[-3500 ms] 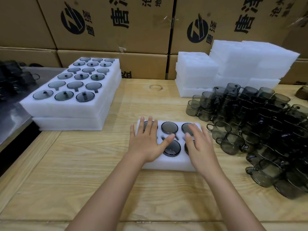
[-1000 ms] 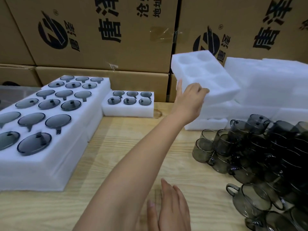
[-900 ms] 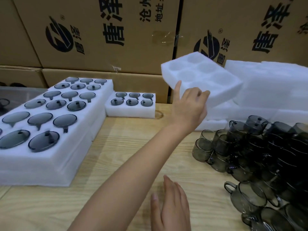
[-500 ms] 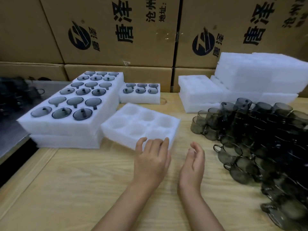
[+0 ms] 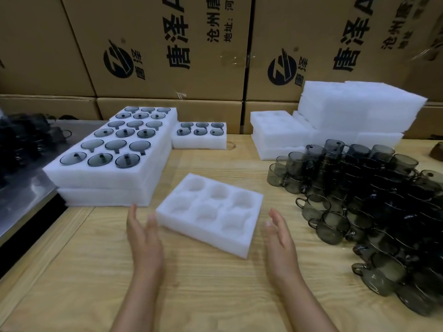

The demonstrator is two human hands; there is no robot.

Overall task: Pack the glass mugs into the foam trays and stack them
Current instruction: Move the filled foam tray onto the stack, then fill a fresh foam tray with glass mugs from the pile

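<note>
- The empty foam tray [image 5: 203,232] lay skewed mid-tabletop [image 5: 203,291]; the left hand [image 5: 143,238] and right hand [image 5: 280,238] flanked it, open, holding nothing
- Best, I thought, to square it to the front edge, then seat mugs rim-up, one per pocket
- The glass mugs [image 5: 371,202] were heaped along the right edge, close enough to knock
- Packed trays [image 5: 107,173] stood stacked by the left edge, spare foam [image 5: 280,133] at the back

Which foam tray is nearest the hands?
The empty six-pocket foam tray, lying skewed between the left hand and right hand. The small tray at the back holds mugs; the rest sit in stacks.
</note>
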